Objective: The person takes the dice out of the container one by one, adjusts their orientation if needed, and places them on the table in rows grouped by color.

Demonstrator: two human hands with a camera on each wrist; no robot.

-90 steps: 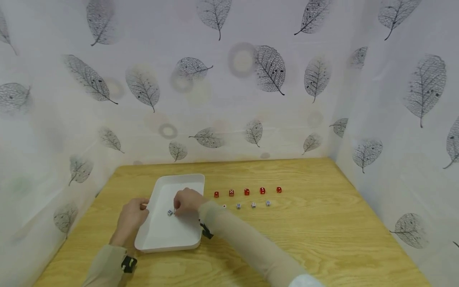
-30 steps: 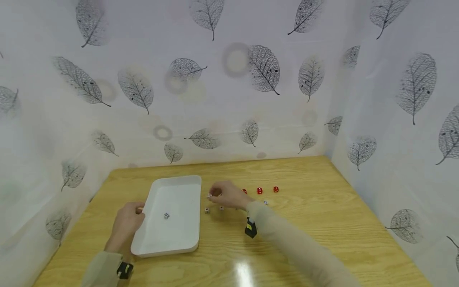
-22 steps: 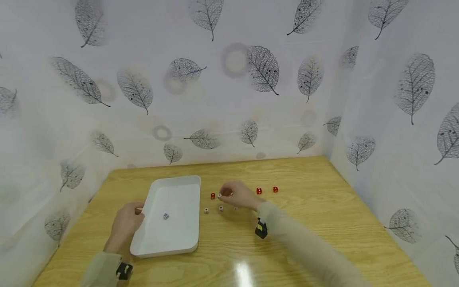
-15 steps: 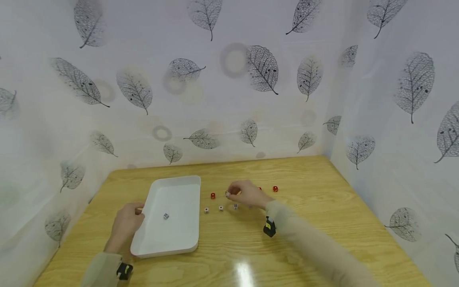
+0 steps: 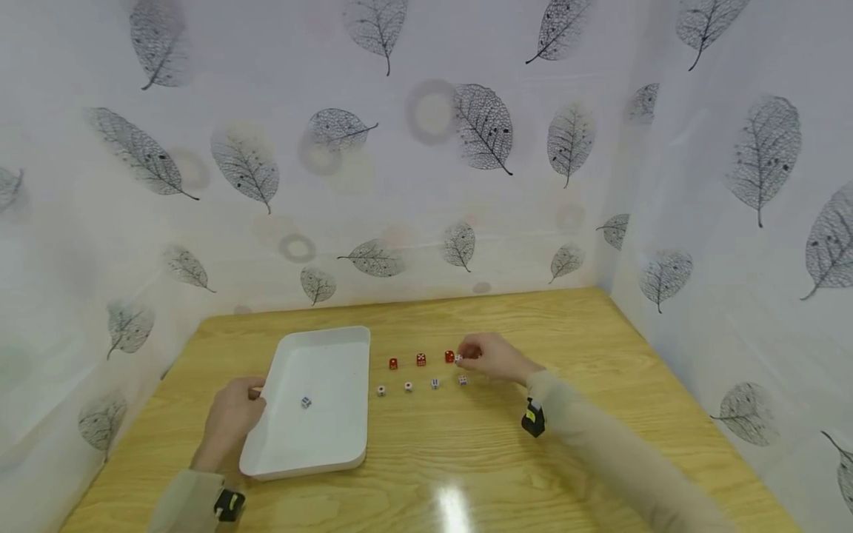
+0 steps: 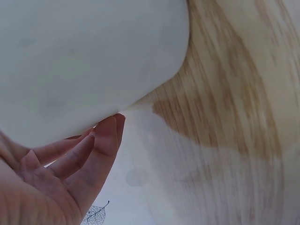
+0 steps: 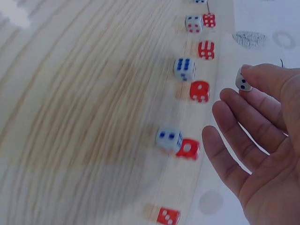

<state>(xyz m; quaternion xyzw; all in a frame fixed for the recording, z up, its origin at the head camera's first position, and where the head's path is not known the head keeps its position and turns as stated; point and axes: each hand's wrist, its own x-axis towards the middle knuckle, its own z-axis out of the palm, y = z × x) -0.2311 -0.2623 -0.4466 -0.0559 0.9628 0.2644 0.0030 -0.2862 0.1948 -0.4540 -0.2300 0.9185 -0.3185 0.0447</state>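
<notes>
My right hand (image 5: 496, 357) pinches a white die (image 7: 243, 80) between thumb and forefinger, raised off the table; its other fingers are loosely bent. In the head view this die appears beside a red die (image 5: 449, 357) of the back row. In front runs a row of white dice, the rightmost white die (image 5: 463, 380) lying just below the hand. At the left, my left hand (image 5: 229, 418) grips the left rim of a shallow white tray (image 5: 363, 437). One white die (image 5: 306, 403) with blue pips lies inside the tray. Some red dice are hidden behind my right hand in the head view.
The dice rows stand on a wood-grain table (image 5: 426, 451), right of the tray. A white leaf-print sheet (image 5: 413, 185) rises behind the table and along both sides. Each wrist carries a small black camera, such as the right wrist camera (image 5: 533, 418).
My right hand has taken a white die out of the tray and carried it rightward past the rows of dice. My left hand stays at the tray's rim.
</notes>
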